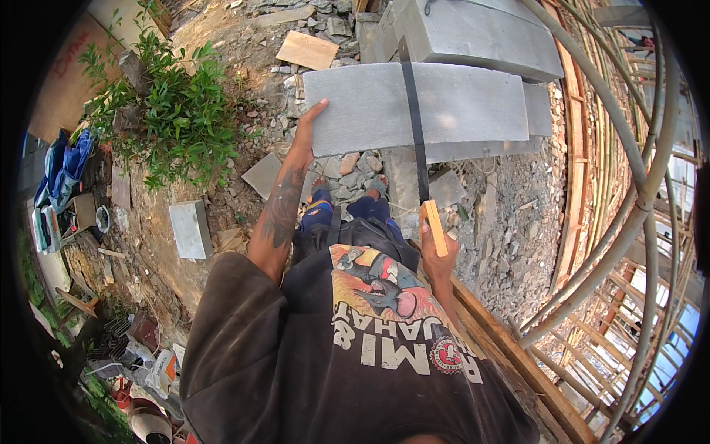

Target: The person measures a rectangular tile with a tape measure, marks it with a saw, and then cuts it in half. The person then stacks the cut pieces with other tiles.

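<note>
A long, light grey aerated concrete block lies crosswise in front of me, on top of another grey block. My left hand grips its left end, thumb on the top face and fingers hidden from sight. In my right hand is the yellow-orange handle of a handsaw. Its dark, straight blade runs away from me across the block, a little right of the middle, and the tip reaches past the far edge. Whether the teeth have cut into the block cannot be made out.
Larger grey blocks are stacked beyond. Rubble lies around my feet. A loose block and a leafy shrub are on the left. Bamboo poles and a timber beam stand along the right.
</note>
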`<control>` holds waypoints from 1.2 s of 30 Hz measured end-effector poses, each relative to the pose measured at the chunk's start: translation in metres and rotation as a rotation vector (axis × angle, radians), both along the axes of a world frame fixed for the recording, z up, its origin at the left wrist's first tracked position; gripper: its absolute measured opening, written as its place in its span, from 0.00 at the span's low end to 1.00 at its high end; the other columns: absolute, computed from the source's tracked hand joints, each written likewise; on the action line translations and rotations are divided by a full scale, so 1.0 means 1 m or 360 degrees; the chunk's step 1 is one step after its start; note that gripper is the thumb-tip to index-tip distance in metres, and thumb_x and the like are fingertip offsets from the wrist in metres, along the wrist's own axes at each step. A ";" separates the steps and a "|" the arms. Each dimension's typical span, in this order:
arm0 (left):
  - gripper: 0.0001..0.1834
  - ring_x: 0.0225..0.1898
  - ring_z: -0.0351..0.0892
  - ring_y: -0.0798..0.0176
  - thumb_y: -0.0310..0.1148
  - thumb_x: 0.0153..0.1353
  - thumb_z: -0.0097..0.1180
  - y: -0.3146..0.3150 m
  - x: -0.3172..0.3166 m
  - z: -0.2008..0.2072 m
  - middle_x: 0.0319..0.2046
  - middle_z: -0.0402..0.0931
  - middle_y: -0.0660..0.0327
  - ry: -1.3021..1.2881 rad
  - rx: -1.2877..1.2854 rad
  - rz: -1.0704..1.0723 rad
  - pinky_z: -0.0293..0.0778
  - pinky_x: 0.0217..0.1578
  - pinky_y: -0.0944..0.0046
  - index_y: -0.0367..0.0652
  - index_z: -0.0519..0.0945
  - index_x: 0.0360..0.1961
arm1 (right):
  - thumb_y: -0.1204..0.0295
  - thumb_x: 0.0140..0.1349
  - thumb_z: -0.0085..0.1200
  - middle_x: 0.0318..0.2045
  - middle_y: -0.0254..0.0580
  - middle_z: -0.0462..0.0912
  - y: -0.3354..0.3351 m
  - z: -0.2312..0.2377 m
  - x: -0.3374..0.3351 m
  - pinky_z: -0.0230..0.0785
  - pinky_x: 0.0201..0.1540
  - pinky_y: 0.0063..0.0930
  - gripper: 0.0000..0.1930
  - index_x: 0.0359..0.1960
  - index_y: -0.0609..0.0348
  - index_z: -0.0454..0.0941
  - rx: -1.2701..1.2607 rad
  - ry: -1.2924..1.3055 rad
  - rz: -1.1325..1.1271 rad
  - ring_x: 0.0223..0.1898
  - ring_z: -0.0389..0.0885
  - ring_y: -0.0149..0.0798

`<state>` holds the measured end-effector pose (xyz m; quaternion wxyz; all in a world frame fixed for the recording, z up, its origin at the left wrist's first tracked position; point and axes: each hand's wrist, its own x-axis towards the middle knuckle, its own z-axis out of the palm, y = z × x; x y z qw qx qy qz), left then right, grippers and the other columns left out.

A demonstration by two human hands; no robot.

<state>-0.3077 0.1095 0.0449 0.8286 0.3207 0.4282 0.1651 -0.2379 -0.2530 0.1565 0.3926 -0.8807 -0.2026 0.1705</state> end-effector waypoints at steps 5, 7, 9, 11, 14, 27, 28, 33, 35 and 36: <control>0.46 0.57 0.80 0.46 0.58 0.60 0.62 0.001 -0.001 -0.001 0.57 0.77 0.42 -0.0017 -0.0008 0.0018 0.74 0.58 0.52 0.31 0.68 0.68 | 0.63 0.68 0.65 0.12 0.37 0.68 -0.001 -0.002 -0.001 0.58 0.20 0.35 0.24 0.18 0.65 0.72 0.0003 -0.0064 0.0023 0.17 0.63 0.28; 0.46 0.57 0.80 0.46 0.58 0.60 0.62 0.002 -0.001 -0.004 0.58 0.77 0.42 -0.0028 -0.0009 0.0015 0.74 0.58 0.52 0.32 0.68 0.69 | 0.64 0.68 0.65 0.12 0.37 0.68 0.001 -0.003 -0.004 0.58 0.20 0.35 0.24 0.18 0.65 0.72 0.0014 -0.0033 -0.0024 0.17 0.63 0.28; 0.47 0.57 0.80 0.46 0.58 0.60 0.62 0.002 -0.001 -0.003 0.58 0.77 0.42 -0.0040 -0.0014 0.0005 0.74 0.58 0.52 0.31 0.68 0.69 | 0.64 0.68 0.65 0.12 0.37 0.68 0.004 -0.001 -0.006 0.57 0.20 0.35 0.24 0.18 0.65 0.72 0.0030 -0.0014 -0.0054 0.17 0.63 0.28; 0.47 0.57 0.79 0.46 0.58 0.60 0.62 0.001 -0.001 -0.004 0.58 0.76 0.42 -0.0043 -0.0013 0.0007 0.74 0.58 0.52 0.31 0.68 0.69 | 0.63 0.68 0.65 0.12 0.37 0.68 0.003 0.000 -0.006 0.57 0.20 0.35 0.24 0.18 0.65 0.72 0.0031 0.0023 -0.0068 0.17 0.64 0.28; 0.48 0.57 0.79 0.46 0.58 0.60 0.62 0.001 0.002 -0.005 0.58 0.76 0.42 -0.0062 -0.0024 -0.0007 0.74 0.59 0.52 0.31 0.68 0.69 | 0.63 0.69 0.65 0.12 0.37 0.69 -0.002 -0.001 -0.003 0.58 0.21 0.35 0.24 0.18 0.65 0.73 -0.0013 0.0073 -0.0070 0.17 0.65 0.27; 0.47 0.57 0.79 0.45 0.59 0.59 0.64 0.000 0.001 -0.003 0.57 0.76 0.42 -0.0071 -0.0028 0.0013 0.75 0.58 0.51 0.31 0.68 0.68 | 0.63 0.70 0.63 0.13 0.35 0.73 -0.011 -0.002 0.012 0.60 0.21 0.32 0.22 0.19 0.65 0.76 -0.0037 0.0105 0.0027 0.17 0.68 0.27; 0.47 0.57 0.79 0.46 0.59 0.59 0.64 0.000 0.000 -0.004 0.57 0.76 0.42 -0.0064 -0.0026 0.0014 0.75 0.58 0.51 0.31 0.68 0.68 | 0.64 0.70 0.63 0.13 0.35 0.72 -0.011 -0.002 0.013 0.60 0.21 0.32 0.22 0.19 0.65 0.75 -0.0035 0.0107 0.0026 0.17 0.68 0.27; 0.47 0.57 0.79 0.46 0.59 0.59 0.64 0.000 -0.003 -0.004 0.58 0.76 0.42 -0.0050 -0.0030 0.0039 0.75 0.58 0.52 0.32 0.68 0.69 | 0.65 0.69 0.64 0.13 0.35 0.70 -0.005 0.004 0.008 0.58 0.21 0.34 0.23 0.18 0.64 0.73 -0.0027 0.0142 0.0025 0.17 0.65 0.27; 0.48 0.57 0.79 0.46 0.59 0.59 0.64 0.000 0.002 -0.005 0.58 0.76 0.42 -0.0062 -0.0036 0.0011 0.74 0.58 0.52 0.31 0.68 0.69 | 0.65 0.69 0.64 0.12 0.36 0.69 -0.007 0.003 0.004 0.58 0.21 0.34 0.23 0.18 0.64 0.73 -0.0019 0.0136 -0.0016 0.17 0.65 0.28; 0.48 0.57 0.79 0.46 0.59 0.59 0.64 0.000 0.005 -0.006 0.58 0.76 0.42 -0.0068 -0.0039 -0.0005 0.74 0.58 0.52 0.31 0.68 0.69 | 0.65 0.69 0.64 0.12 0.36 0.69 -0.009 -0.002 0.002 0.58 0.21 0.34 0.23 0.18 0.64 0.73 -0.0006 0.0104 -0.0035 0.17 0.65 0.28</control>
